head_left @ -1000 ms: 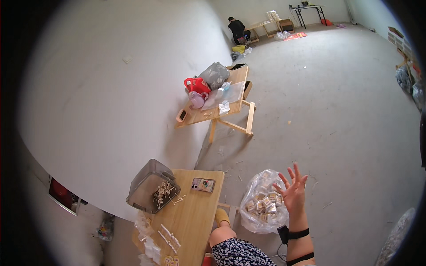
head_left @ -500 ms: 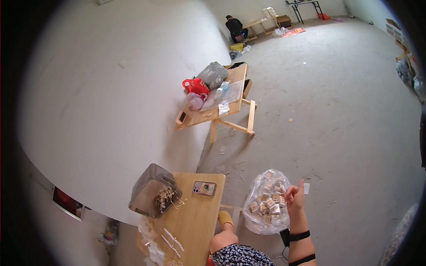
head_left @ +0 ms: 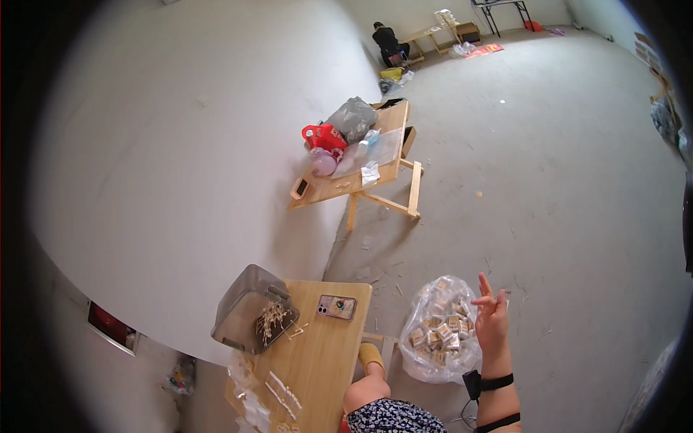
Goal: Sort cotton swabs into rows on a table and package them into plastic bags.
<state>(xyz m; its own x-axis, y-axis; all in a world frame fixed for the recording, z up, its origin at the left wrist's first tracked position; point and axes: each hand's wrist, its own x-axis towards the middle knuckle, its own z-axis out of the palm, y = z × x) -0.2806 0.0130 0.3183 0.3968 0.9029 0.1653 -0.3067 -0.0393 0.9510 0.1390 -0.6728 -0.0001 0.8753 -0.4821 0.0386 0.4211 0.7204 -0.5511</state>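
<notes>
My right hand (head_left: 491, 317) is lifted with its fingers spread and holds nothing. It hovers just right of a clear plastic bag (head_left: 439, 332) full of small tan boxes that sits on the floor. Two black bands circle that forearm. My left hand is out of view. To the left stands a low wooden table (head_left: 317, 368), with a phone (head_left: 337, 307) lying flat on it, a clear container (head_left: 249, 317) of thin sticks and some small packets (head_left: 278, 393).
A second low wooden table (head_left: 361, 177) further off carries a red container (head_left: 323, 136), bags and a phone. The white wall runs along the left. A person (head_left: 388, 40) crouches far away by more tables. My knee and a yellow slipper (head_left: 371, 353) are by the near table.
My right hand dropped toward the bag half a second ago, with a small white piece beside it, and is now lifted again with fingers spread. The view shifted slightly.
</notes>
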